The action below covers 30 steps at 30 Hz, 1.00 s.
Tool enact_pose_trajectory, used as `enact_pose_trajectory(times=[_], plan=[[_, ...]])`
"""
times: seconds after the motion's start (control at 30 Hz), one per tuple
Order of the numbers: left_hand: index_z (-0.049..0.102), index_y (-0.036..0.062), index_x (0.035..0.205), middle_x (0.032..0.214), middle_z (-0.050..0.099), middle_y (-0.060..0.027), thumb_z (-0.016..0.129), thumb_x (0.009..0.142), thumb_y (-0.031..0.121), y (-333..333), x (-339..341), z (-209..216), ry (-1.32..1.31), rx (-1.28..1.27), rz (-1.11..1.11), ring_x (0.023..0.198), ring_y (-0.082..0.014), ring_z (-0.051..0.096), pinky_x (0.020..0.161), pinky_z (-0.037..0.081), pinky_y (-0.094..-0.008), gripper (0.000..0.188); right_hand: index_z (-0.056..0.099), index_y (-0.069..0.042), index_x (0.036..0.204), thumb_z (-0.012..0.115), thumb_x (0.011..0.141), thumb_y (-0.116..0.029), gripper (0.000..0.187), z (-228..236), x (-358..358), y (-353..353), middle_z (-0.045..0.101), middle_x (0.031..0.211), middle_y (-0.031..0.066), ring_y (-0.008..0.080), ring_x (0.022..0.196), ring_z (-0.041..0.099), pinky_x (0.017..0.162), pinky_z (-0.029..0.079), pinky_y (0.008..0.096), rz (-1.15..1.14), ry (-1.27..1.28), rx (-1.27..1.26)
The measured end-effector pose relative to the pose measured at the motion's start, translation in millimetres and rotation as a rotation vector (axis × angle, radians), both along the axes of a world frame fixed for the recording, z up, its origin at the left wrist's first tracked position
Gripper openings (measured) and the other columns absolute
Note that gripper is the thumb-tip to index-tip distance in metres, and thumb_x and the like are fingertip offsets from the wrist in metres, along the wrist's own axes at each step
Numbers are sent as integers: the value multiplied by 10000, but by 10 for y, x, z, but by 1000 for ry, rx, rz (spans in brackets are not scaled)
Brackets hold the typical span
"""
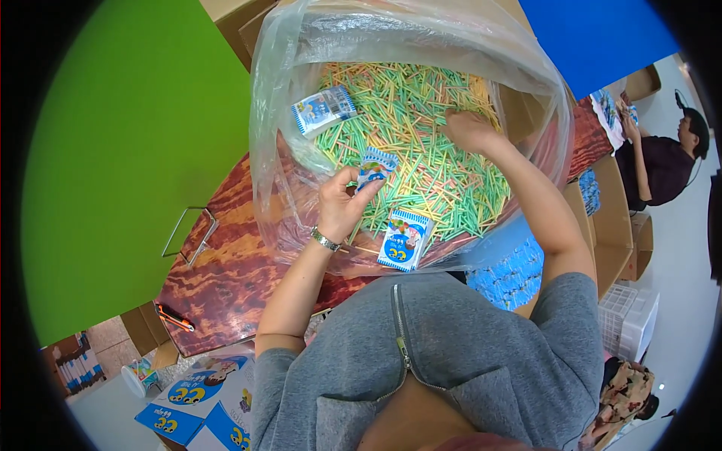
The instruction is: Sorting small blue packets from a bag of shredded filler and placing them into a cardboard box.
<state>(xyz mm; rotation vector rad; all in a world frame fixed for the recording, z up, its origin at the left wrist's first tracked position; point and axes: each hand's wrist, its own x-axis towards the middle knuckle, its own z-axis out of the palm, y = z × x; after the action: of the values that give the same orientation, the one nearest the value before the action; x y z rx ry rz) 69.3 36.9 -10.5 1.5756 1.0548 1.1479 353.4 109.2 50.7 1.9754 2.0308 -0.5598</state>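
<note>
A large clear plastic bag (271, 90) lies open before me, filled with thin pastel sticks (436, 184) in green, yellow and pink. Between the thumb and fingers of my left hand (344, 207) is a small blue-and-white packet (376, 164), above the near left part of the sticks. My right hand (472, 131) rests on the sticks farther back, fingers curled down; what they may hold is hidden. One flat packet (323, 111) lies at the heap's far left. Another packet (406, 240) is at its near edge.
The red-brown table (218, 278) carries a metal wire handle (192, 233) and an orange cutter (174, 317). Many blue packets (511, 274) fill a carton at my right. Green (135, 165) and blue (594, 37) panels flank the bag. Printed boxes (199, 398) stand lower left; a co-worker (665, 161) is at right.
</note>
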Motion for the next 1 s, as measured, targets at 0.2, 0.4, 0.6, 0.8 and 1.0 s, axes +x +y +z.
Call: enact_pose_trajectory(times=[0.2, 0.4, 0.6, 0.8, 1.0], plan=[[630, 37, 808, 722, 618, 0, 785, 799, 159, -7, -24, -79, -79, -20, 8, 635, -54, 526, 574, 439, -239, 198, 498, 12, 1230, 464, 973, -265, 380, 188, -23, -132, 641, 1071, 242, 414, 1048, 599, 926, 446, 491, 12, -12, 129], [635, 26, 838, 763, 644, -3, 771, 809, 111, 31, 91, 99, -228, -160, -59, 659, -44, 542, 587, 449, -221, 162, 475, 4, 1237, 462, 1002, -290, 377, 326, 85, -324, 634, 868, 132, 274, 817, 636, 757, 501, 398, 137, 414, 251], [620, 30, 825, 708, 628, -31, 794, 772, 115, 62, 141, 18, 52, 130, 103, 582, -104, 545, 530, 438, -267, 201, 485, -2, 1089, 479, 1007, -290, 300, 898, -299, -559, 545, 694, 80, 158, 643, 582, 561, 447, 349, 183, 653, 42], [592, 27, 808, 707, 591, -101, 809, 727, 124, 36, 114, 123, 179, 298, 198, 607, -259, 579, 538, 444, -350, 252, 472, -18, 953, 571, 945, -240, 244, 1047, -612, -520, 556, 683, 205, 416, 679, 570, 616, 444, 483, 509, 426, 284], [583, 23, 820, 758, 599, -120, 793, 723, 88, 42, 84, 154, 203, 394, 210, 703, -306, 596, 605, 469, -383, 240, 554, 5, 955, 577, 927, -270, 278, 1212, -863, -388, 643, 780, 228, 429, 785, 630, 713, 483, 515, 548, 131, 65]])
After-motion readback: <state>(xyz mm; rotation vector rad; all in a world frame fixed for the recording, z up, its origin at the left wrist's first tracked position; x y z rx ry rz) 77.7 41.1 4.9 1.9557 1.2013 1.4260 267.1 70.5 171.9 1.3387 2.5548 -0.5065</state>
